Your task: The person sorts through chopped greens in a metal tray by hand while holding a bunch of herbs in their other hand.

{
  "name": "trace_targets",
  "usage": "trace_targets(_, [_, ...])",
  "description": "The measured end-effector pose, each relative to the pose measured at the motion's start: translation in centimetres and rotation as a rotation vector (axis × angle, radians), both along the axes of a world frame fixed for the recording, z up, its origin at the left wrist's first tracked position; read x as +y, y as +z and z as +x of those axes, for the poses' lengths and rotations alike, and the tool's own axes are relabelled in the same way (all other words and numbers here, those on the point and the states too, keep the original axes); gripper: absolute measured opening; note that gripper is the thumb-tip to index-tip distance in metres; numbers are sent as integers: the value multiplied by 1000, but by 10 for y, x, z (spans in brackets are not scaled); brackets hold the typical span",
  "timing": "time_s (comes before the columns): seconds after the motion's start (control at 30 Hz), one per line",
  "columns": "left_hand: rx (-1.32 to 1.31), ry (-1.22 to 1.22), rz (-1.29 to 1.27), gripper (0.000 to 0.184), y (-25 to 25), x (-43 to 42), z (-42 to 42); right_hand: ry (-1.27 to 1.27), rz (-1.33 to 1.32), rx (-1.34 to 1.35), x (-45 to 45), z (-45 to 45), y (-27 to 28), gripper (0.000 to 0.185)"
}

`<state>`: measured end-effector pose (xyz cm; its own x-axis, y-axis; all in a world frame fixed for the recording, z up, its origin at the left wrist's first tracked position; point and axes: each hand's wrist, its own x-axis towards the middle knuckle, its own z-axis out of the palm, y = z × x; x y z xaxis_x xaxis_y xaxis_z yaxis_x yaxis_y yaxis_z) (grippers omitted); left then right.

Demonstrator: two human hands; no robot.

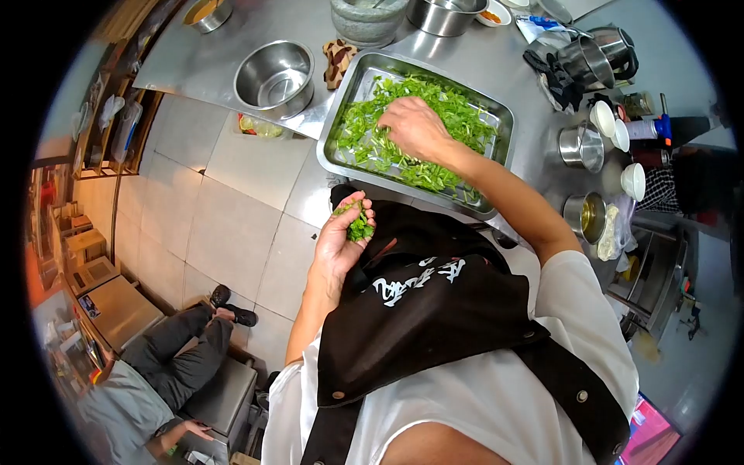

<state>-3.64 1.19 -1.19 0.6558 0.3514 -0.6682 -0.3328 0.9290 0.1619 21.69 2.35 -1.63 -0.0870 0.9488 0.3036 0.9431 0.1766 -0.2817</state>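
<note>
A rectangular metal tray [335,155] on the steel counter holds a loose layer of chopped green herbs [457,167], leafy with pale stem pieces. My right hand [418,128] reaches into the tray, its fingers curled and pressed together into the herbs; its fingertips are partly hidden. My left hand [341,240] is in front of my black apron [434,310], off the tray's near left side. Its fingers are wrapped around a small bunch of the same chopped herbs [361,226].
Left of the tray stand a metal bowl [275,79] and a patterned cloth [338,63]. A stone mortar [367,23] and a metal pot [443,17] stand behind it. Metal pots [581,147] and white bowls [632,181] line the right. Another person [147,387] sits at lower left.
</note>
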Motion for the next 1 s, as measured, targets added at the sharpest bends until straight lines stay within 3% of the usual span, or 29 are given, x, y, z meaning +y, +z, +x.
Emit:
trace_targets(0.1, [0,8,-15,27,-2,-4,-1,-38,43,49,-1,3,4,14])
trace_targets(0.2, [-1,-10,-21,28,0,-4,2,78,-37,33,0,2,4,13])
trace_targets(0.6, [-1,-32,12,22,3,-3,7,129,-83,-174,-4,4,11,10])
trace_targets(0.8, [-8,-57,23,27,4,-3,10,15,-181,186,-20,13,34,6])
trace_targets(1.0, [-35,-103,71,27,13,-1,25,-29,-418,916,-34,25,30,11])
